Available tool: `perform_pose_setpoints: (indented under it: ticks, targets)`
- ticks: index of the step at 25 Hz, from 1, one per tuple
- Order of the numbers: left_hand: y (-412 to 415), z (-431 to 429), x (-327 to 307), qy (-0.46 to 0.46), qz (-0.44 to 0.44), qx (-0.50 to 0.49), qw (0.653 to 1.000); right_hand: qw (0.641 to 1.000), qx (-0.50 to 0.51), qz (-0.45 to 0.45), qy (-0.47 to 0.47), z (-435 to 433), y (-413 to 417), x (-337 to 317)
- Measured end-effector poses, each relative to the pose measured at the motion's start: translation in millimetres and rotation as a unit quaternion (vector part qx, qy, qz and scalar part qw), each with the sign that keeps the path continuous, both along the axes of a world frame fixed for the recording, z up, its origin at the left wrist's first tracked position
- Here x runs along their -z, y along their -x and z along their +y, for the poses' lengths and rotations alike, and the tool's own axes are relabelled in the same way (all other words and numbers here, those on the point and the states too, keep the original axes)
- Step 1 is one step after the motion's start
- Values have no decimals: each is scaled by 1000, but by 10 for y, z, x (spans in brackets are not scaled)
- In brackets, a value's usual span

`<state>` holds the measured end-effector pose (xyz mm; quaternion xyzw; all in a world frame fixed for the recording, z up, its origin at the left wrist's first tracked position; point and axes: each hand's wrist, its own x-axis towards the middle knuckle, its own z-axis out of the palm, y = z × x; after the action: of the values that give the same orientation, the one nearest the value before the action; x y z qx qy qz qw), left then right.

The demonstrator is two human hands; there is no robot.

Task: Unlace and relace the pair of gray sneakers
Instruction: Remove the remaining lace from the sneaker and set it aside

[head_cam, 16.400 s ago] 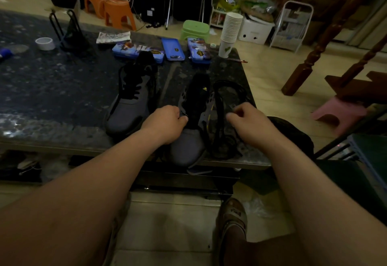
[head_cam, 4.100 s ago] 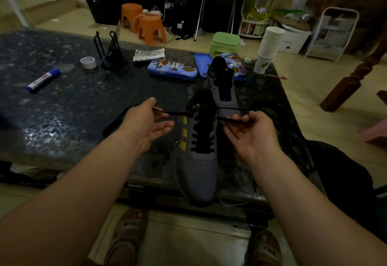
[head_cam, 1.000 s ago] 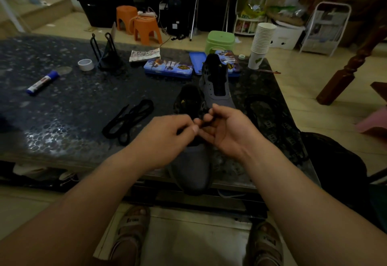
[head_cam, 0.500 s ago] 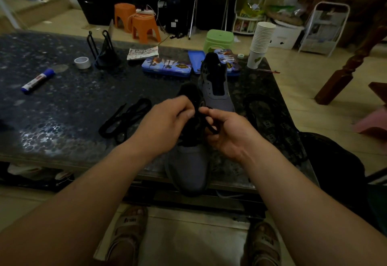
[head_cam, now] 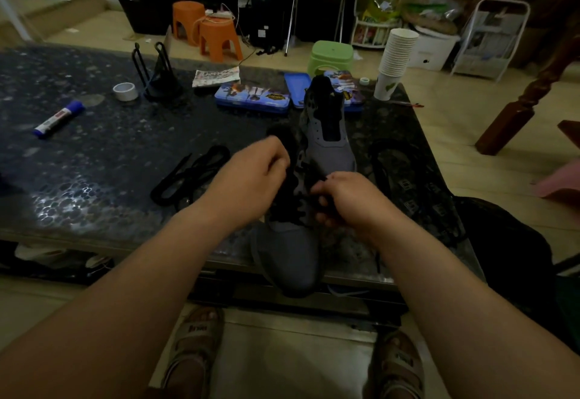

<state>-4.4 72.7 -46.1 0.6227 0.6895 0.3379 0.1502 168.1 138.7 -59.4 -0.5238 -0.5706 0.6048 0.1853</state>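
Observation:
A gray sneaker lies on the dark speckled table, its toe hanging over the near edge. Black lace runs through its eyelets. My left hand is closed on the lace at the sneaker's left side. My right hand pinches the lace at the right side, over the eyelets. The second gray sneaker stands behind it with bare eyelets and no lace. A loose black lace lies coiled on the table left of my left hand.
Two blue tin cases lie behind the sneakers. A stack of paper cups stands at the far right corner. A tape roll, a blue marker and a black wire stand sit on the left. A dark bag rests at right.
Both hands were joined over the laced sneaker's tongue a second ago. They have drawn apart, the left going up and left, the right down to the right eyelets.

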Motion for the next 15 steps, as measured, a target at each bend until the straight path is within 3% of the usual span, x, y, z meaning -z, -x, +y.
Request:
perform_pose_setpoints:
  ticks: [3,5,7,10,15]
  targets:
    - [80,85,105,4,111,-10,994,970,-122,-193,-86,60,-172,60]
    - [34,139,134,21,149,-4,989,943,-120,-251,-182,44,-160,67]
    - [28,183,139,20,147,-13,989,940,-98,-212,-248,6,-95,60]
    - [47,248,94,60,147,-13,987,952,-139,-173,-213,-75,19,124]
    - [98,366,-10,131,49,-35,990,951,-141,-176,-210,-97,66,180]
